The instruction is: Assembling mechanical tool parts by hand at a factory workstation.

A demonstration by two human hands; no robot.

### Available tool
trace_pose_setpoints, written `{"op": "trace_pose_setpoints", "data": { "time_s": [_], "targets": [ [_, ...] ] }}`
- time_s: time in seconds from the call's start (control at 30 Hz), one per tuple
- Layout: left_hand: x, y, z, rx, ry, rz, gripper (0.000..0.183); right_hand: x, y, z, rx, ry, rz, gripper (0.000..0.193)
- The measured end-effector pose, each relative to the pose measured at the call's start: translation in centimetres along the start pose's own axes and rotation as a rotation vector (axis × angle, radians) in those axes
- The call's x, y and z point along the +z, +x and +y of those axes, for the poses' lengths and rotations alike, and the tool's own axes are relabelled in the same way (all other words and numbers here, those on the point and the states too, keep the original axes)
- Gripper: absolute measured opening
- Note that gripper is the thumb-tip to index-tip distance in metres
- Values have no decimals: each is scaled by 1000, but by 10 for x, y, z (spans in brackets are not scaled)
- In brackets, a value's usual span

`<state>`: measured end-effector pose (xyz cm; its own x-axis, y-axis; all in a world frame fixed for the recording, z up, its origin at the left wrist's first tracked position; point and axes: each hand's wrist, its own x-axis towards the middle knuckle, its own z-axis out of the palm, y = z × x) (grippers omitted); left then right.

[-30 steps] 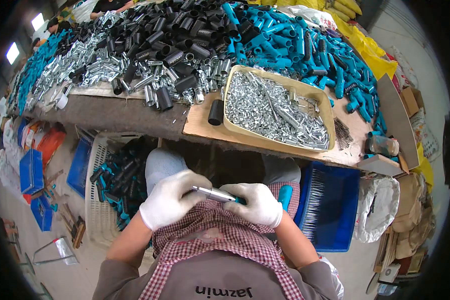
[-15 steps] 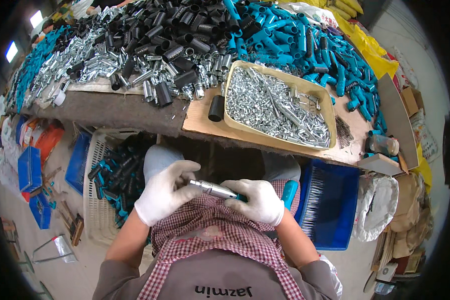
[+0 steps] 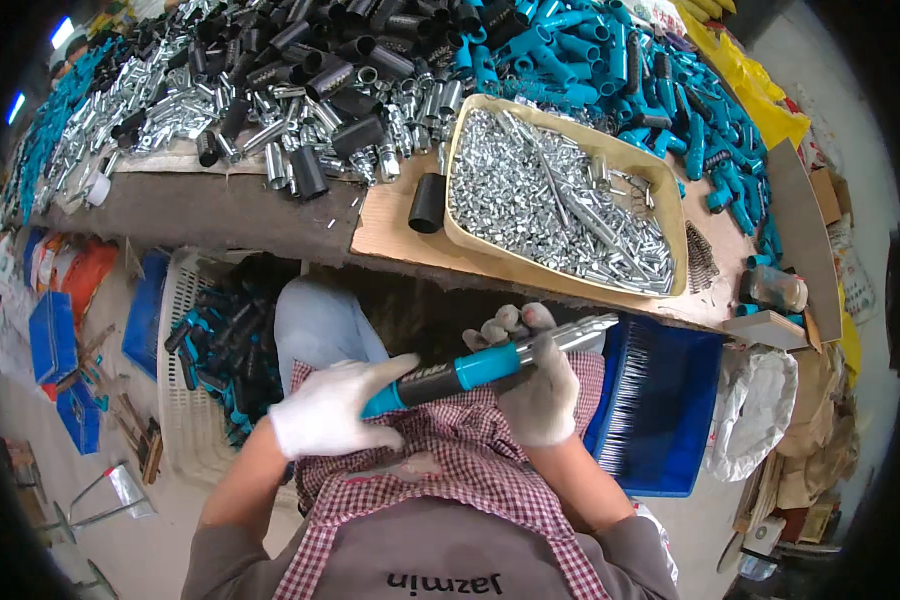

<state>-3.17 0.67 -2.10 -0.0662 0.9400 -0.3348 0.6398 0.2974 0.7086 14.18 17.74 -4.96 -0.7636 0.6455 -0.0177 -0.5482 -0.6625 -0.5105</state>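
Observation:
A teal-and-black tool handle with a silver metal shaft lies slantwise across my lap, its metal end pointing up and right. My left hand, in a white glove, is closed round the teal butt end. My gloved right hand holds the front part, with the thumb over the base of the metal and the fingers behind it, their tips greyed. Beyond my hands, on the bench, a cream tray holds many small silver metal pins. One black sleeve stands beside the tray.
Black sleeves, silver parts and teal handles are heaped along the bench. Below, a white basket with teal-and-black handles stands left, and a blue bin with thin metal rods right. A glass jar sits at the bench's right end.
The tool has swung round: its metal end pointed left and now points up and right. My left hand has shifted from the metal end to the teal butt; my right hand now grips the front.

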Motion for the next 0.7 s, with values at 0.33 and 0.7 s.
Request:
{"op": "trace_pose_setpoints", "data": {
  "time_s": [0.33, 0.7],
  "targets": [
    [20, 45, -10, -11, -166, 129, 70, -328, 97, 162, 380, -1384, 274, 34],
    [89, 79, -68, -178, 112, 297, 51, -327, 82, 221, 591, -1966, -285, 37]
  ]
}}
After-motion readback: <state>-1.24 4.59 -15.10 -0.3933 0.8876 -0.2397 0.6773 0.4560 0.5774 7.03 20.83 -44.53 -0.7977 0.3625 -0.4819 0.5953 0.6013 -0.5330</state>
